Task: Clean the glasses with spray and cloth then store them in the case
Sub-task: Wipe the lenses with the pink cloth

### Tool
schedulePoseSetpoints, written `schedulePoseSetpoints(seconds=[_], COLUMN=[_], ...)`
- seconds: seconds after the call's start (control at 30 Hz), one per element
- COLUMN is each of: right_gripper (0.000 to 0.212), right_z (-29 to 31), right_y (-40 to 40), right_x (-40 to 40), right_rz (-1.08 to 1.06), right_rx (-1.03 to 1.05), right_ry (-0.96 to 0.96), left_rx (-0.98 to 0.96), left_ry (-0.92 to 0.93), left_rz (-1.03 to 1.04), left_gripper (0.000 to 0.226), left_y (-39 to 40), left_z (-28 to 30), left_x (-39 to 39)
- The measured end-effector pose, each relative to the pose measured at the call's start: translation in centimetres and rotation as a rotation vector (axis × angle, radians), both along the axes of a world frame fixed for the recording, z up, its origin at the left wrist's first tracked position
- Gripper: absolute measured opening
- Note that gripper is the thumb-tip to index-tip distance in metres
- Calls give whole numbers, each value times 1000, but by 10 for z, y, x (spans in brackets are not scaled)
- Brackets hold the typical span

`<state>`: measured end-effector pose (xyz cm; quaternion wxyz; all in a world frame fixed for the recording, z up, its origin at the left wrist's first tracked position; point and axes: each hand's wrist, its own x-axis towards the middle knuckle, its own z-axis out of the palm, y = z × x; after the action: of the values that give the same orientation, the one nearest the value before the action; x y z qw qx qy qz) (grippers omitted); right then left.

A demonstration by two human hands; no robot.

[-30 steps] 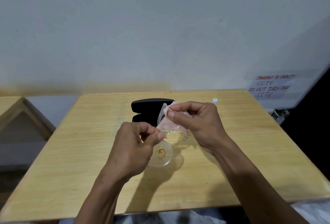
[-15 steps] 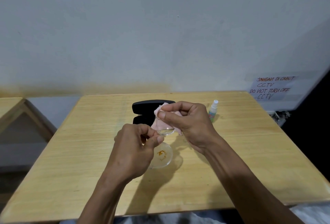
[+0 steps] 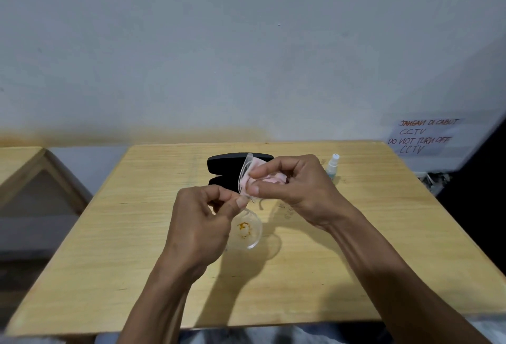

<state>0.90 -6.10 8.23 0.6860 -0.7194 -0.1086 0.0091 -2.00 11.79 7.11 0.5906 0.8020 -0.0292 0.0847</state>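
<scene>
Above the wooden table [image 3: 137, 234], left hand [image 3: 200, 223] pinching clear-framed glasses [image 3: 247, 230] at the bridge; right hand [image 3: 295, 187] pinching pink cloth [image 3: 256, 168] around upper lens. Black case [image 3: 227, 163] lying open behind, spray bottle [image 3: 332, 164] standing right.

The hands [image 3: 246, 201] hide the glasses' [image 3: 247, 230] bridge and temples.

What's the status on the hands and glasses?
Left hand pinches glasses at the bridge. Right hand rubs upper lens with cloth. Case open behind, spray standing. Nothing in the way.
</scene>
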Motion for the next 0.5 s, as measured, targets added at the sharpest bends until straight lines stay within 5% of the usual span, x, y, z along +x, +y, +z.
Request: schedulePoseSetpoints(seconds=[0.5], right_gripper=[10], right_z=[6], right_y=[1], right_x=[-6], right_rz=[-102], right_rx=[187], right_ry=[-26], left_rx=[107], left_ry=[-7], left_rz=[-81], left_gripper=[22], left_y=[-5], left_z=[8], left_x=[-3])
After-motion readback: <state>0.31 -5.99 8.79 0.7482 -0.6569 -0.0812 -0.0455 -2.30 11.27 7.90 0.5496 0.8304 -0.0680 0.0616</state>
